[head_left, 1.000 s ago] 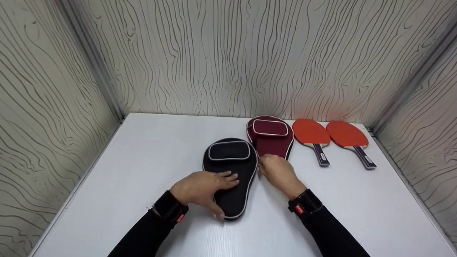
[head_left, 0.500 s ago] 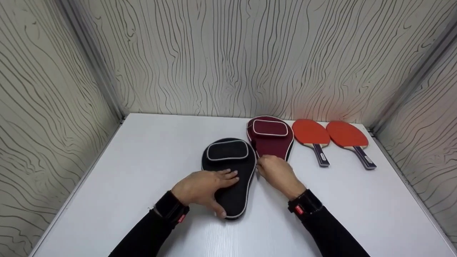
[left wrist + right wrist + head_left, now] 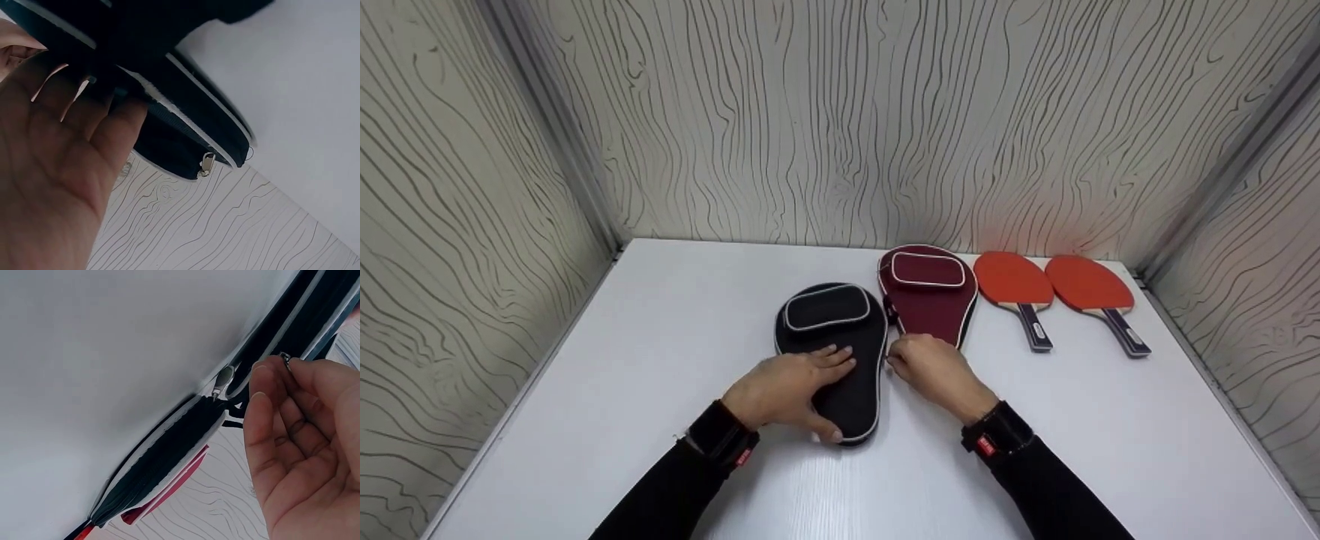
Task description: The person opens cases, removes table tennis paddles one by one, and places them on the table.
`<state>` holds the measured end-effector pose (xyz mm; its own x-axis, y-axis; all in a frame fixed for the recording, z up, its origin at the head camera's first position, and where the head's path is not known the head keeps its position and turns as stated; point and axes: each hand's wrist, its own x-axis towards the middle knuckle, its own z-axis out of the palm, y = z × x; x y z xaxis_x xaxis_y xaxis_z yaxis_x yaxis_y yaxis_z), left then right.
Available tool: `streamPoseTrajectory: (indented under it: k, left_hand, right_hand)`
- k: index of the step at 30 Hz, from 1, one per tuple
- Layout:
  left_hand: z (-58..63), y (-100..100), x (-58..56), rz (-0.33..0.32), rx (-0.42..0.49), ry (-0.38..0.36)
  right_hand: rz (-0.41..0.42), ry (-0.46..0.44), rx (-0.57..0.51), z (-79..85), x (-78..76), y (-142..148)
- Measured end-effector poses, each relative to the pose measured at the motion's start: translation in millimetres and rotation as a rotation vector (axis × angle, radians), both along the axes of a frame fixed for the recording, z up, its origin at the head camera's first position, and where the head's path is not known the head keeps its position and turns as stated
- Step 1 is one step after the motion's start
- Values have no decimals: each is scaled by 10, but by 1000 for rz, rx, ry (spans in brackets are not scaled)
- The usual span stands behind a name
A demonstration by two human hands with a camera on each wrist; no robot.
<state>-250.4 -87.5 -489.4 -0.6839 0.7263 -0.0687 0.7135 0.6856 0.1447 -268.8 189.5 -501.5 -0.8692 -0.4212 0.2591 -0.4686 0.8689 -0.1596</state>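
A black table tennis paddle case point(image 3: 847, 397) with white piping and a raised pocket lies in the middle of the white table. My left hand point(image 3: 787, 390) rests spread on its lower left part, fingers over the top and thumb near the narrow end. At the case's right edge, my right hand point(image 3: 934, 371) pinches a small metal zipper pull point(image 3: 285, 357) between thumb and forefinger. In the left wrist view, another zipper pull point(image 3: 208, 163) hangs at the black case's side. A maroon paddle case point(image 3: 926, 307) lies just behind the right hand, which partly hides its narrow end.
Two red table tennis paddles point(image 3: 1014, 277) point(image 3: 1089, 283) lie side by side at the back right, handles toward me. The maroon case's own zipper pull point(image 3: 224, 377) shows beside the right fingers. Patterned panels point(image 3: 840, 120) enclose the table point(image 3: 675, 300) at the back and sides.
The black case has shifted slightly left and away from me and turned a little counterclockwise. My right hand has slid left and nearer along its edge; the left hand stays on it.
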Motion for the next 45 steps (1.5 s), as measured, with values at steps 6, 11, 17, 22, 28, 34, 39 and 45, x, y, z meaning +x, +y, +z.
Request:
streamPoseTrajectory:
  k: [6,11,17,22,28,34,39,45]
  left_hand:
    - [-1,-14,-19,25,12,-8]
    - [-17,-28,-44,46,19,5]
    - [-37,-57,-79,78,30,13]
    - [-44,-97,-104,101,25,15]
    - [-56,-160,-159,123,22,18]
    - [-72,-214,-226,154,25,8]
    - [-65,-254,-250,181,71,6]
    - [-58,-269,-246,204,74,13]
  right_hand:
    - [47,10,15,-9,19,-39]
    - [101,29,29,-24,32,-70]
    - [151,4,59,-29,56,-105]
    - [191,-3,75,-33,81,-134]
    - [239,-8,89,-30,117,-173]
    - [265,-7,119,-14,167,-227]
    - [306,26,133,2,231,-287]
    - [333,13,148,27,290,-348]
